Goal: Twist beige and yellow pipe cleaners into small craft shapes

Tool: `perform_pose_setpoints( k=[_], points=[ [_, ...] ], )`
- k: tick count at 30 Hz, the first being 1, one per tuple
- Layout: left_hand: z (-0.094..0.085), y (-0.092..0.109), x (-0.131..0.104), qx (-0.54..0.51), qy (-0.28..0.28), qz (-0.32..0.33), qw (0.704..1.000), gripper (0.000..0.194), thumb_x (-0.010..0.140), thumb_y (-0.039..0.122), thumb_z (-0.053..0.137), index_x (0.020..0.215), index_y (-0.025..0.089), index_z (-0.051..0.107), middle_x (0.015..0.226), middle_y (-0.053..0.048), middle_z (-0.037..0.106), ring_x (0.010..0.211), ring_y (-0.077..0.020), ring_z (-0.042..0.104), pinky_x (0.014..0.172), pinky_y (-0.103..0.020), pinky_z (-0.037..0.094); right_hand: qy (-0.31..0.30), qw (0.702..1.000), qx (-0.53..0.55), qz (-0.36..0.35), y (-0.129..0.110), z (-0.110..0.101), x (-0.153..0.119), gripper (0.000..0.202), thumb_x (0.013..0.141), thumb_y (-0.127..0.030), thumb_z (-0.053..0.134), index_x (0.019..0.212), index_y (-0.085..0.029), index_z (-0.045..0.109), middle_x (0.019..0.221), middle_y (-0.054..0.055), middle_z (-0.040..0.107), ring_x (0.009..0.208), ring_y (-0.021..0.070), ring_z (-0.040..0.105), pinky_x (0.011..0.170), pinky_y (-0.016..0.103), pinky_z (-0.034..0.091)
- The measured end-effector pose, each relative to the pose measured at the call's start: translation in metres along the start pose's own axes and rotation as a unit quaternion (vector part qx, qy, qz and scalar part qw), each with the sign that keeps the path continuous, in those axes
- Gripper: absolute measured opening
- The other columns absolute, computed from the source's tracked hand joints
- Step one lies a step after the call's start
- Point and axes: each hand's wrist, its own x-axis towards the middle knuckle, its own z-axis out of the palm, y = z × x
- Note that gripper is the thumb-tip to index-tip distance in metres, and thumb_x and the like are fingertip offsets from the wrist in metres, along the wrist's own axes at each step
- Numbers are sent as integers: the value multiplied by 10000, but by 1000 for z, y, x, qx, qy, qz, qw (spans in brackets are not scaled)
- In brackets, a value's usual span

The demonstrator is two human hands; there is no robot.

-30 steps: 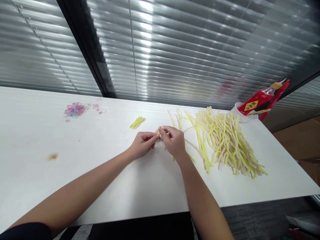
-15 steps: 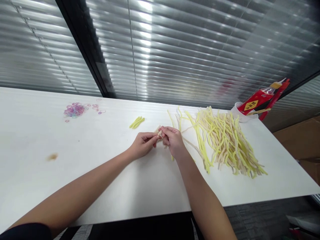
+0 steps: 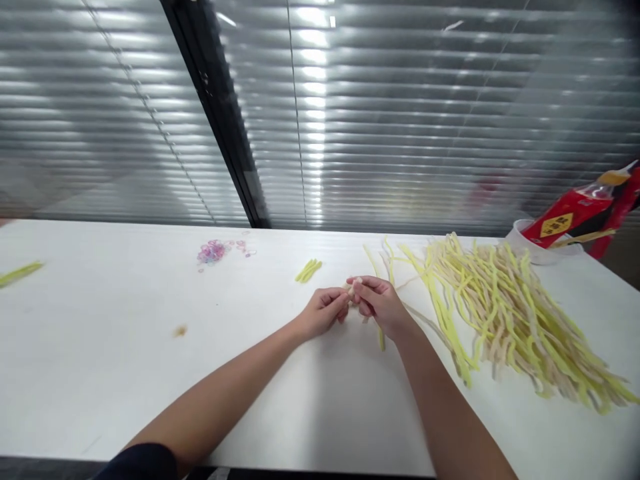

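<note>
Near the middle of the white table, my left hand and my right hand meet with closed fingertips. Between them they pinch a cream strand, soft-looking like thick yarn or a pipe cleaner. Most of the strand is covered by my fingers. To the left of my hands lies a small group of short yellow strands. A few loose yellow and cream strands lie just right of my right hand, beside a big heap of long yellow and cream strands.
Small pink and purple rings are heaped at the back left. More yellow strands lie at the far left edge. A clear plastic tub at the back right holds a red-labelled bottle. Window blinds rise behind the table.
The camera view has swung left, so everything sits farther right and lower, and strands at the far left have come into view. My hands still pinch the cream strand, their fingers slightly shifted.
</note>
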Motion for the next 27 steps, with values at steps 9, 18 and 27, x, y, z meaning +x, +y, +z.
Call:
perform_pose_setpoints(
  k=[9,18,27],
  points=[
    [-7,5,-3,-67,-64,-34,995,437,792,552,609,787,116,634,556,-7,485,521,-108,426,548,-261,339,-50,998,48,5,10,-2,2,354,646,-445,783,663,-161,571,482,-53,544,324,45,391,343,179,245],
    [-4,4,-2,-45,-9,8,999,402,788,489,646,883,104,713,623,-40,578,567,-119,489,602,-264,384,-16,998,57,6,9,-3,2,438,611,-455,812,604,-181,470,470,-39,556,355,76,461,369,184,311],
    [-4,-5,0,-37,37,9,999,356,733,473,703,698,118,710,566,-46,611,507,-115,504,551,-256,364,40,999,18,-23,12,1,3,425,601,-436,817,526,-177,488,467,9,580,388,99,493,380,199,293]
  ],
)
